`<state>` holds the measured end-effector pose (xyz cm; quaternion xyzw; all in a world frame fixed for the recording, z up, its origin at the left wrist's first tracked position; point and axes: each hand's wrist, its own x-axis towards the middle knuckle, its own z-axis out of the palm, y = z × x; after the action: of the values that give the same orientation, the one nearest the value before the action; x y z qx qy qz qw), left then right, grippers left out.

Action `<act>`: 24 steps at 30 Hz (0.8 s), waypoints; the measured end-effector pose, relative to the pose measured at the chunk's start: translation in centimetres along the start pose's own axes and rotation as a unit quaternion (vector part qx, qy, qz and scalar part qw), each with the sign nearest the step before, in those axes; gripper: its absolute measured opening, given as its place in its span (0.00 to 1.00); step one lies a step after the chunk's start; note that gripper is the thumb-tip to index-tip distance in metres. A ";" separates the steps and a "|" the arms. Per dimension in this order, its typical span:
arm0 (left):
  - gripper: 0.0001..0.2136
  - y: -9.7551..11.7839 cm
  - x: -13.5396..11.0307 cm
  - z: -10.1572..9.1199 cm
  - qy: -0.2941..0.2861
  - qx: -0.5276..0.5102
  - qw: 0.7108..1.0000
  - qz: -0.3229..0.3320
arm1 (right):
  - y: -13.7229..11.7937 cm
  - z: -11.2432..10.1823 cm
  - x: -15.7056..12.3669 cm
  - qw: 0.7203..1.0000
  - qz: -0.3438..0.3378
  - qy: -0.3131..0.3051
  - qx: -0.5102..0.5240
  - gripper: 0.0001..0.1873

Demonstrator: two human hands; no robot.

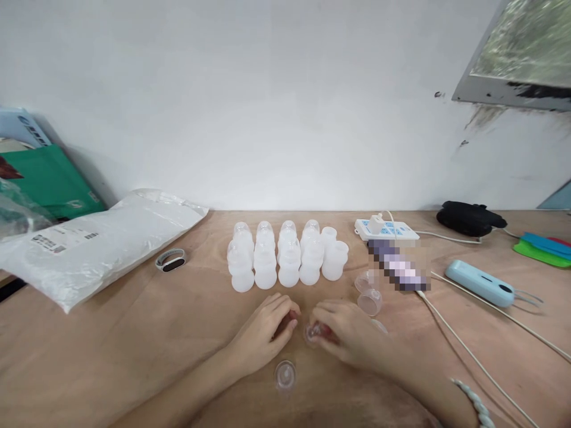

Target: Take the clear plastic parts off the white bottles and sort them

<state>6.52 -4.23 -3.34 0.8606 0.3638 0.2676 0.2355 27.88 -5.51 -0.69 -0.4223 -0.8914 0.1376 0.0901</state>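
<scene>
Right hand (345, 333): fingers pinch a small clear cap (312, 333), partly hidden, low over the table (134, 333).
Left hand (267, 327): curled, contents hidden; cannot tell.
Bottles (285, 258): rows behind hands.
Phone (398, 266): blurred out.

Ten white bottles (285, 257) are standing in two rows at the frame's centre — eight capped, two open. Four loose clear caps (370, 302) are lying below them — one power strip (386, 229), one white bag (102, 244), one wristband (170, 260).
</scene>
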 end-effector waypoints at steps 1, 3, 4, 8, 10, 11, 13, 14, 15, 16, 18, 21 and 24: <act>0.07 0.0 0.0 0.0 -0.001 -0.002 1.000 -0.002 | 0.5 -0.3 0.0 1.000 0.018 0.010 -0.007 0.03; 0.07 0.0 0.0 0.0 0.000 -0.008 1.000 -0.004 | 1.2 -1.3 -0.2 0.999 0.038 0.022 -0.010 0.05; 0.06 0.0 0.0 0.0 0.002 -0.012 1.000 -0.005 | 1.5 -1.9 -0.4 0.998 0.047 0.027 -0.014 0.09; 0.06 -0.2 0.1 0.1 0.005 -0.023 1.000 -0.009 | 2.0 -3.8 -1.7 0.996 0.064 0.007 -0.066 0.15; 0.06 -0.3 0.2 0.1 0.003 -0.029 1.000 -0.008 | 2.0 -3.9 -2.2 0.993 0.051 -0.033 -0.105 0.12; 0.06 -0.3 0.2 0.1 0.004 -0.033 0.999 -0.007 | 1.9 -3.9 -2.4 0.991 0.044 -0.054 -0.118 0.10; 0.06 -0.4 0.2 0.2 0.005 -0.038 0.999 -0.004 | 1.8 -3.6 -2.7 0.988 0.041 -0.077 -0.124 0.08; 0.06 -0.4 0.2 0.2 0.005 -0.038 0.999 -0.005 | 1.6 -3.6 -2.7 0.989 0.042 -0.077 -0.117 0.07; 0.06 -0.4 0.2 0.2 0.005 -0.038 0.999 -0.006 | 1.5 -3.6 -2.7 0.991 0.043 -0.067 -0.105 0.07; 0.06 -0.4 0.2 0.2 0.005 -0.038 0.999 -0.008 | 1.4 -3.7 -2.7 0.994 0.043 -0.047 -0.087 0.07; 0.06 -0.4 0.2 0.2 0.004 -0.040 0.999 -0.009 | 1.1 -4.0 -2.5 0.998 0.037 0.017 -0.041 0.06; 0.06 -0.3 0.2 0.2 0.002 -0.045 0.999 -0.014 | 0.8 -3.6 -1.8 0.994 0.008 0.107 0.016 0.12; 0.06 -0.3 0.2 0.2 0.006 -0.051 0.998 -0.020 | 0.8 -2.3 -1.0 0.995 -0.030 0.096 -0.003 0.17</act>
<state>6.56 -3.93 -3.63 0.8385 0.3678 0.2860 0.2826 29.73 -5.45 1.20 -0.4072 -0.8912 0.0910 0.1777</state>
